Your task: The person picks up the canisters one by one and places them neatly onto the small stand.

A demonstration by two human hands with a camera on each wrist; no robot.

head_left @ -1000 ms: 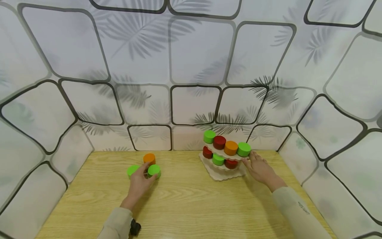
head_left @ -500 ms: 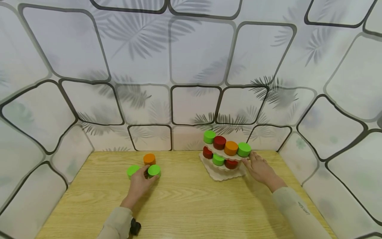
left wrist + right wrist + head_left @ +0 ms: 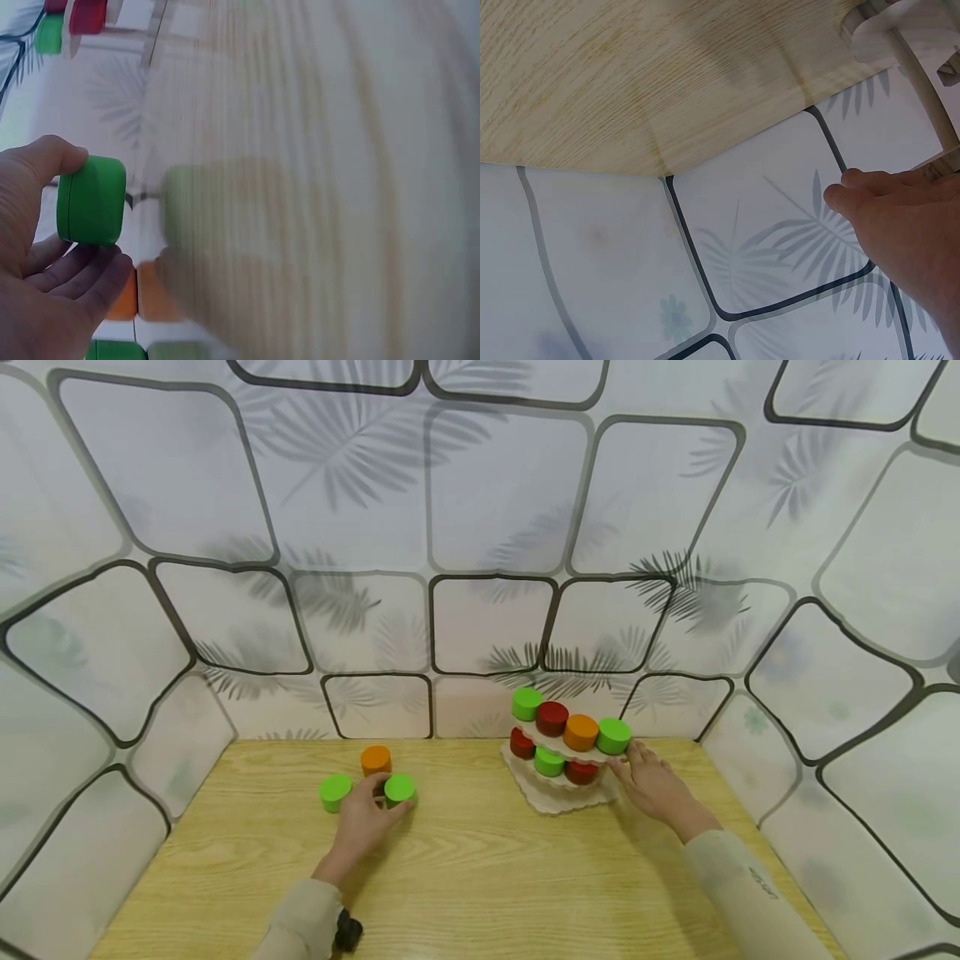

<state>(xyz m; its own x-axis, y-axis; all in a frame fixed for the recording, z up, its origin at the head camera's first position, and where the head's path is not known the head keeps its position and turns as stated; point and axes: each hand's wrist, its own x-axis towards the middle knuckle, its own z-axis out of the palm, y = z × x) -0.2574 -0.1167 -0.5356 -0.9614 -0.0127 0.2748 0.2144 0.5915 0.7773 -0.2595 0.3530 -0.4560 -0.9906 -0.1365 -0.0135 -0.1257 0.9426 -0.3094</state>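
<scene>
In the head view my left hand (image 3: 363, 820) pinches a short green cylinder (image 3: 402, 787) between thumb and fingers, close over the table. The left wrist view shows a thin seam round that green cylinder (image 3: 94, 199). Behind my fingers stands an orange cylinder (image 3: 376, 760), and left of them another green cylinder (image 3: 335, 792). At the right, my right hand (image 3: 660, 785) grips the upper tier's edge on a scalloped tiered stand (image 3: 551, 803). In the right wrist view my right hand (image 3: 907, 217) is at the stand's wooden edge, its grip partly hidden.
Several green, red and orange cylinders, such as a dark red one (image 3: 552, 718) and an orange one (image 3: 581, 732), sit on the stand's tiers. The wooden table (image 3: 465, 860) meets patterned walls (image 3: 495, 627) at the back and both sides.
My left hand has moved slightly right with the green cylinder, away from the other green one, now more visible. My right hand and the stand have stayed in place.
</scene>
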